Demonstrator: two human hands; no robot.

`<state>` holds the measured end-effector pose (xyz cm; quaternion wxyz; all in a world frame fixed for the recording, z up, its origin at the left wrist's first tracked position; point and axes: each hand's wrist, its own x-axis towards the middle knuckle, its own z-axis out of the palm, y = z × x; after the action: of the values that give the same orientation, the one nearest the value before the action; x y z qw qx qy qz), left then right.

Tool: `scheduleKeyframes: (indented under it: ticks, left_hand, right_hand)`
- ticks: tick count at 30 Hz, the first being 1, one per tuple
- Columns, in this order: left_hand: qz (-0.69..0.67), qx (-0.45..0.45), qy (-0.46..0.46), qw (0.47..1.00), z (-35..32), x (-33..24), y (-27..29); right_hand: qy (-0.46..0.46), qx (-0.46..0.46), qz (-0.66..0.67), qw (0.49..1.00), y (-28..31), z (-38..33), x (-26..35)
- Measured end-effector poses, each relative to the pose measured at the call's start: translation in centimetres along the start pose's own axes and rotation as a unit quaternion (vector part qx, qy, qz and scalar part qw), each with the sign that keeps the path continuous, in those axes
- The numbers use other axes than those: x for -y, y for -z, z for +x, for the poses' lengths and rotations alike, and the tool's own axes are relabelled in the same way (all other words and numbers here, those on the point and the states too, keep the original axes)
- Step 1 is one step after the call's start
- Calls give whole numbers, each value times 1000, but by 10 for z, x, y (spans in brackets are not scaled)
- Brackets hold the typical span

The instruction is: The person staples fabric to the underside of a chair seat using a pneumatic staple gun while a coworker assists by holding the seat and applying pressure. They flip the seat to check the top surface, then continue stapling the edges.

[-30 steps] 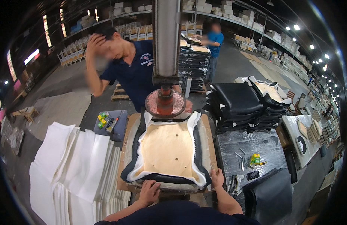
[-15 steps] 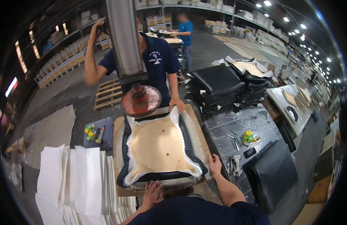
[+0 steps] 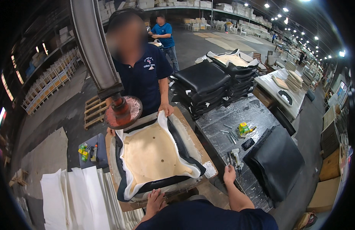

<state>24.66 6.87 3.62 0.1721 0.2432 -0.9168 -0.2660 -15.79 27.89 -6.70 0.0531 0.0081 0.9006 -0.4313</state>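
Observation:
A chair seat (image 3: 147,153) lies upside down in front of me. Its bare wooden panel faces up, ringed by white padding and black cover material. My left hand (image 3: 155,200) rests on its near edge, fingers stretched out and slightly apart. To the right, my right hand (image 3: 229,174) is at the edge of the dark table, its fingers drawn together beside a silver staple gun (image 3: 236,158); what they hold, if anything, is too small to make out. A round reddish press head (image 3: 123,113) hangs over the seat's far left corner. Across from me, a co-worker's hand (image 3: 166,109) touches the far padding.
The plastic-covered table (image 3: 212,122) bears small metal rods, a green-yellow box (image 3: 244,128), a black device (image 3: 247,144) and black sheets (image 3: 275,163). Stacked black covered seats (image 3: 204,82) stand beyond. White padding sheets (image 3: 79,191) lie at left; a wooden pallet (image 3: 95,112) is on the floor.
My right hand has moved from beside the seat's right corner to the table edge by the staple gun. My view has turned rightward. The co-worker's raised arm has come down toward the seat.

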Motion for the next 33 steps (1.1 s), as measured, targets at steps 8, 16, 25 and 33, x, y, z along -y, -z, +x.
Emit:
scheduleKeyframes:
  ticks: [8,16,25,33]
  left_hand:
    - [-17,14,-7,1000,4,2,1]
    - [10,-10,-37,999,6,-3,-1]
    - [6,-90,48,995,53,14,17]
    - [50,-165,49,984,65,8,-1]
  right_hand:
    - [-157,73,-162,971,50,-64,-88]
    - [-137,180,-211,951,40,-85,-85]
    - [6,80,-56,995,-12,-27,10]
    - [283,144,20,948,-67,-45,142]
